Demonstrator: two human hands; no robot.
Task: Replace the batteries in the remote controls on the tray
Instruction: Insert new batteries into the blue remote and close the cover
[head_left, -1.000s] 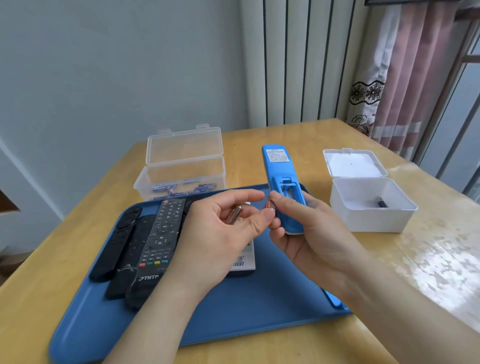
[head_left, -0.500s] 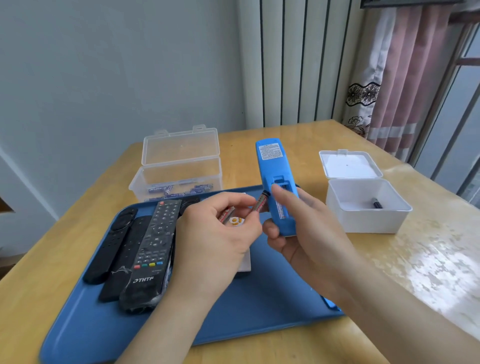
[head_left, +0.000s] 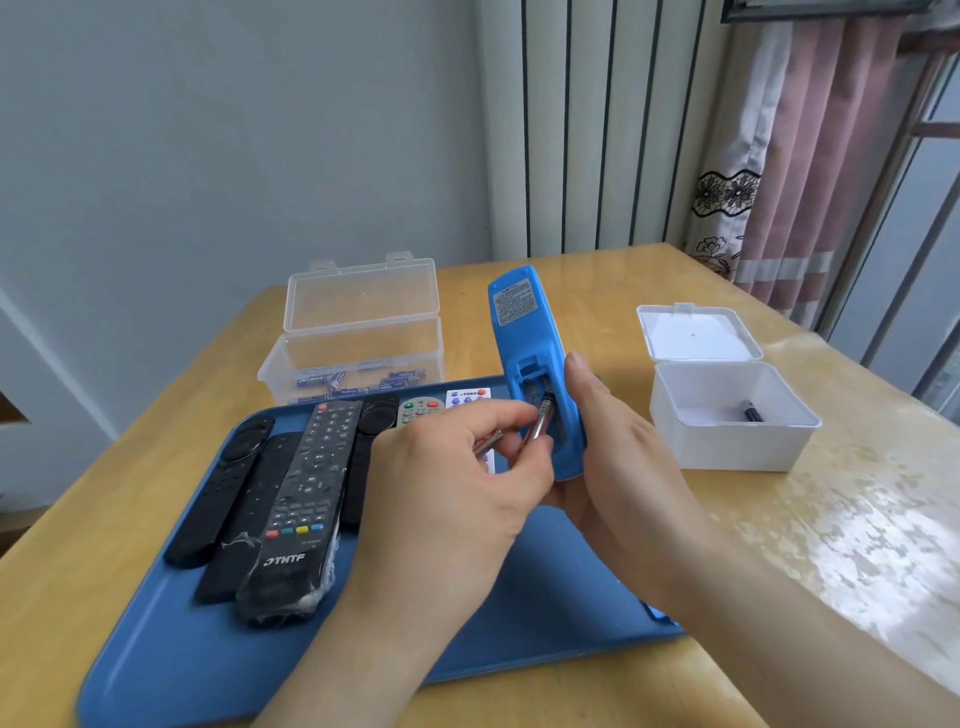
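My right hand (head_left: 618, 467) grips a blue remote (head_left: 524, 332) upright above the blue tray (head_left: 156, 654), its back toward me and the battery bay open. My left hand (head_left: 447, 499) pinches a battery (head_left: 540, 423) whose upper end sits in that bay, and holds a second battery (head_left: 488, 444) between its fingers. Several black remotes lie on the tray's left, the nearest one (head_left: 306, 499) wrapped in plastic film. A grey remote (head_left: 418, 410) and a white remote (head_left: 467, 397) lie partly hidden behind my left hand.
A clear open box (head_left: 358, 353) with several blue batteries stands behind the tray. A white open box (head_left: 727, 415) at the right holds one dark battery (head_left: 753, 413). The wooden table (head_left: 831, 519) meets a wall at the back, a curtain and window at the right.
The blue remote has tilted more upright. My left hand has moved right and brought the battery's end into the open bay; my right thumb now lies along the remote's side.
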